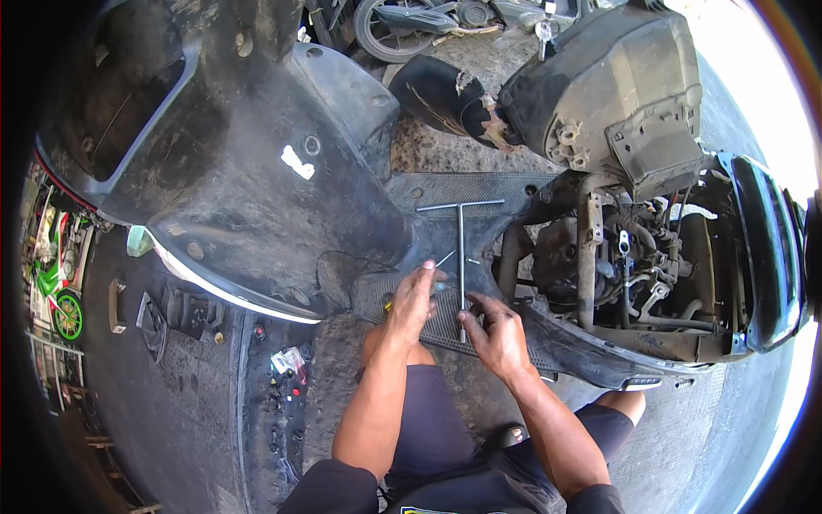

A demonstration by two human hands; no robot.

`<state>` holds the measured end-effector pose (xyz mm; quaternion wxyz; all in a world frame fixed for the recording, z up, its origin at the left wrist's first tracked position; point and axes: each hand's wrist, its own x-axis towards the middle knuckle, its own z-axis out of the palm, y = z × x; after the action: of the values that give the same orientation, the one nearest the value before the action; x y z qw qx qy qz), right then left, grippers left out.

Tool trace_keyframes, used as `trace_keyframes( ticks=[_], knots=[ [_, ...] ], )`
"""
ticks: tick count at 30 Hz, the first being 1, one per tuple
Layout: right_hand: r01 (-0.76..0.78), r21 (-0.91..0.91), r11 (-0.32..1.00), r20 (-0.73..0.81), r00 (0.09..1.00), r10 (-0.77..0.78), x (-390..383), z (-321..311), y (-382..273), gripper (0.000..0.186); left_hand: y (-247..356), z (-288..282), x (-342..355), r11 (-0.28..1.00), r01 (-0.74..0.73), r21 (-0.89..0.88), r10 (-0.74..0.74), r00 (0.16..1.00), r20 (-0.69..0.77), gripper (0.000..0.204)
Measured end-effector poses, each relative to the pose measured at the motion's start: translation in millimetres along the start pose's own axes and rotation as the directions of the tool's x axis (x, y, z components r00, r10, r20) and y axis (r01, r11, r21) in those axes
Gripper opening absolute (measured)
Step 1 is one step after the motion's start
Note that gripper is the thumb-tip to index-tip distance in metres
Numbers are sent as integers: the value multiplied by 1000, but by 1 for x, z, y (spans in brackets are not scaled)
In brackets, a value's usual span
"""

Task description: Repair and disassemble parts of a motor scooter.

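A long T-handle wrench [461, 244] lies along the scooter's ribbed footboard [492, 190], its crossbar at the far end. My right hand [498, 337] is at the near end of the wrench, curled fingers and thumb meeting at its shaft. Left of the shaft is my left hand [412, 304], seen edge-on with its fingers bent together; what they hold is hidden. A thin metal rod [445, 259] shows just beyond those fingertips, and a small yellow piece [388, 304] lies beside the wrist. I cannot tell whether the two belong together. A small bolt-like piece [473, 260] is right of the shaft.
At left stands the scooter's dark front panel [265, 180]. The rear frame and engine [591, 265] are exposed at right, below a raised storage box [616, 86] and torn seat [441, 94]. Loose parts [287, 385] and black plastic pieces [184, 308] lie on the floor at left.
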<state>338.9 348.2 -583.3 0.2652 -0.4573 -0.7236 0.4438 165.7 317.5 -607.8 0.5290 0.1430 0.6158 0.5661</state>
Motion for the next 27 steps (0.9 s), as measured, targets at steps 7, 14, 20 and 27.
trace_keyframes(
  ticks=[7,14,20,27],
  knots=[
    [271,-193,943,74,962,-262,0,-16,-19,36,-2,15,-37,988,-142,-62,150,977,151,29],
    [467,-349,812,237,883,-406,0,-34,-25,22,0,25,-54,934,-341,103,320,930,182,26],
    [217,-21,976,214,955,-207,-14,-42,-39,26,4,38,-68,672,-695,256,653,719,237,36],
    [-784,578,226,697,619,362,-27,-54,-43,38,1,43,-66,368,-919,142,824,393,408,45]
  ],
)
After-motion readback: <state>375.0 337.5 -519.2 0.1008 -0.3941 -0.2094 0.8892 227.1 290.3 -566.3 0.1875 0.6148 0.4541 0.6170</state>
